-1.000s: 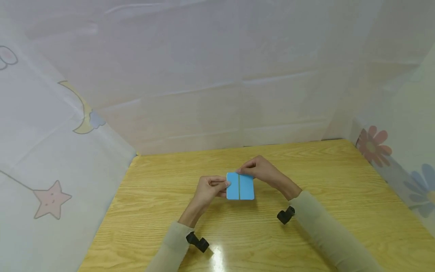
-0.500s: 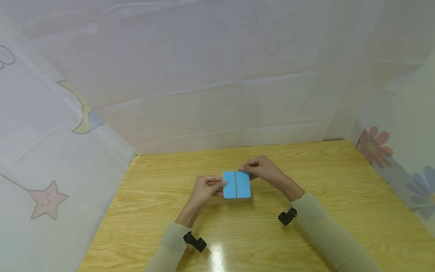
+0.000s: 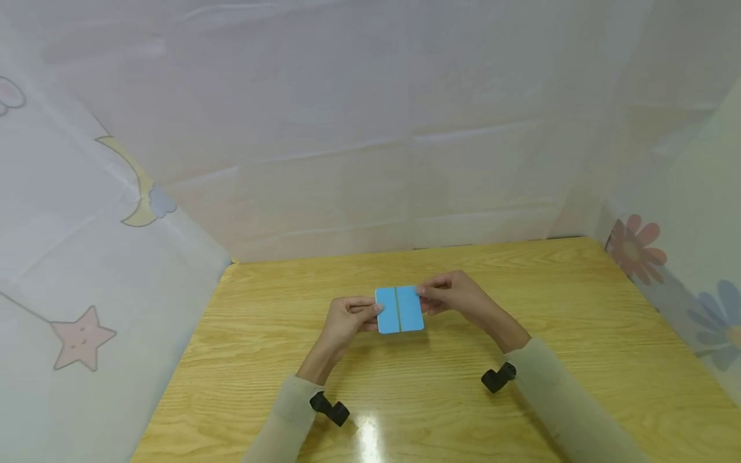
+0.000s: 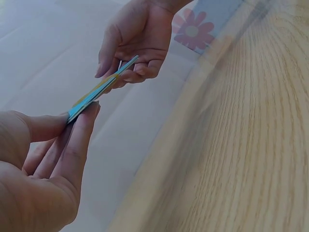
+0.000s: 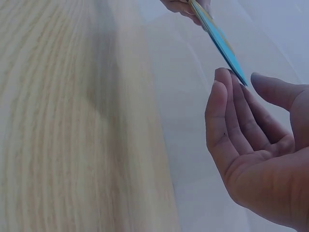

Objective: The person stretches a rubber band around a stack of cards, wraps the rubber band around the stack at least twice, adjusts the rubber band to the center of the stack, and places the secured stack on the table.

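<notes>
A thin stack of blue cards [image 3: 410, 310] with rounded corners is held up over the table, a yellowish rubber band [image 3: 397, 310] running across its middle. My left hand [image 3: 344, 321] pinches the stack's left edge, thumb on the front and fingers behind. In the left wrist view the stack [image 4: 91, 98] appears nearly edge-on, and the rubber band bows slightly off its face. My right hand [image 3: 457, 294] is at the upper right corner. In the right wrist view, this hand's [image 5: 256, 150] bent fingers lie right at the stack's end, with the thumb a little apart from it.
The wooden table [image 3: 260, 360] spreads below both hands. A pale cloth wall [image 3: 324, 161] stands along its back edge, and printed side walls with a star [image 3: 83, 337] and a flower [image 3: 635, 249] flank it. Small black cameras [image 3: 330, 409] sit at both wrists.
The card stack has shifted left and slightly up, tilting a little. My right hand has moved from the top edge near the rubber band to the upper right corner. My left hand keeps its pinch.
</notes>
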Demonstrator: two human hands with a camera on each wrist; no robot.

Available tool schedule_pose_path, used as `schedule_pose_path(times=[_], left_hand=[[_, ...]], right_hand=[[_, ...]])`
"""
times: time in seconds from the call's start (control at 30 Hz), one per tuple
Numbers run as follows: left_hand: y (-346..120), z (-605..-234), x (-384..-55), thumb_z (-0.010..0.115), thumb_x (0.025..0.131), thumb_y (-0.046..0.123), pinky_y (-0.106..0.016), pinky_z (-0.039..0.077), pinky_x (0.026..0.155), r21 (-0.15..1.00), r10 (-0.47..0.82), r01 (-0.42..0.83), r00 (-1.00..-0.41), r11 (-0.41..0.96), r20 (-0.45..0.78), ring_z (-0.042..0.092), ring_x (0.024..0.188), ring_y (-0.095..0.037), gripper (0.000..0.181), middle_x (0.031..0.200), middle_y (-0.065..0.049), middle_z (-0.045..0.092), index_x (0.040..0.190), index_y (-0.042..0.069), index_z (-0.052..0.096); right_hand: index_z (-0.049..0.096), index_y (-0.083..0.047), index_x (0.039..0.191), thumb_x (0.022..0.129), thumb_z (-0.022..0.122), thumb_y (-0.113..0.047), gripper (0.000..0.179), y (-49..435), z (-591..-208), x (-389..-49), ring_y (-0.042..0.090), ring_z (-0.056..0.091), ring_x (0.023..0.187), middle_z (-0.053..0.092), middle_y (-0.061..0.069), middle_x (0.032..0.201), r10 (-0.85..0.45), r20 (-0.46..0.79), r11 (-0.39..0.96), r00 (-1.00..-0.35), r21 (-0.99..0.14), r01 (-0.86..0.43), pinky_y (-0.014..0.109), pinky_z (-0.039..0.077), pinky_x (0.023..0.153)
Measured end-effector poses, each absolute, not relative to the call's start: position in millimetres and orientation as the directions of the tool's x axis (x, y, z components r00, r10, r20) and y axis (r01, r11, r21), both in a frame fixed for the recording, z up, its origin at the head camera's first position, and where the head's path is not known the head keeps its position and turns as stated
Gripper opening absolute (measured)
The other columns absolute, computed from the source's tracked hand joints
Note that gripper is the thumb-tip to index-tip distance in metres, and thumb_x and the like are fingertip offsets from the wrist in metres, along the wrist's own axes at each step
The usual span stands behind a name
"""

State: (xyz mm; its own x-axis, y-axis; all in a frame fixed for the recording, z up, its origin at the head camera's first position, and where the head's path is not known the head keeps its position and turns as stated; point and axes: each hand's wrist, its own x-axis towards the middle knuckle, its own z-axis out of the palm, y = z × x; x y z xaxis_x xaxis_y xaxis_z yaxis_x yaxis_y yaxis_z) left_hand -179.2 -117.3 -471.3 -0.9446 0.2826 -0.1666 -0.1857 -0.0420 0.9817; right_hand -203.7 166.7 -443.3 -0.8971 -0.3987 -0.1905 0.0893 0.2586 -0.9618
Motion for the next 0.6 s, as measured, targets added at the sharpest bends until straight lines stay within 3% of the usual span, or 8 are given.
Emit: schedule_pose_path(times=[0.2, 0.6], left_hand=[[-120, -472, -178, 0.074, 0.099, 0.009, -0.027, 0.068, 0.073, 0.980, 0.274, -0.191, -0.947, -0.063, -0.167, 0.074, 0.075, -0.011, 0.029, 0.085, 0.002, 0.079, 0.122, -0.009, 0.073], [-123, -480, -177, 0.074, 0.099, 0.013, -0.031, 0.069, 0.079, 0.979, 0.289, -0.198, -0.941, -0.055, -0.174, 0.074, 0.077, -0.012, 0.031, 0.090, 0.001, 0.080, 0.123, -0.007, 0.073]], right_hand=[[0.072, 0.004, 0.124, 0.102, 0.073, -0.026, 0.037, 167, -447, -197, 0.032, 0.079, 0.097, 0.080, 0.011, 0.103, -0.391, -0.214, 0.218, -0.895, -0.966, 0.135, 0.055, 0.065, 0.096], [0.067, 0.011, 0.130, 0.103, 0.070, -0.018, 0.040, 162, -461, -179, 0.016, 0.079, 0.090, 0.080, 0.003, 0.098, -0.357, -0.220, 0.083, -0.908, -0.975, 0.204, 0.052, 0.064, 0.099]])
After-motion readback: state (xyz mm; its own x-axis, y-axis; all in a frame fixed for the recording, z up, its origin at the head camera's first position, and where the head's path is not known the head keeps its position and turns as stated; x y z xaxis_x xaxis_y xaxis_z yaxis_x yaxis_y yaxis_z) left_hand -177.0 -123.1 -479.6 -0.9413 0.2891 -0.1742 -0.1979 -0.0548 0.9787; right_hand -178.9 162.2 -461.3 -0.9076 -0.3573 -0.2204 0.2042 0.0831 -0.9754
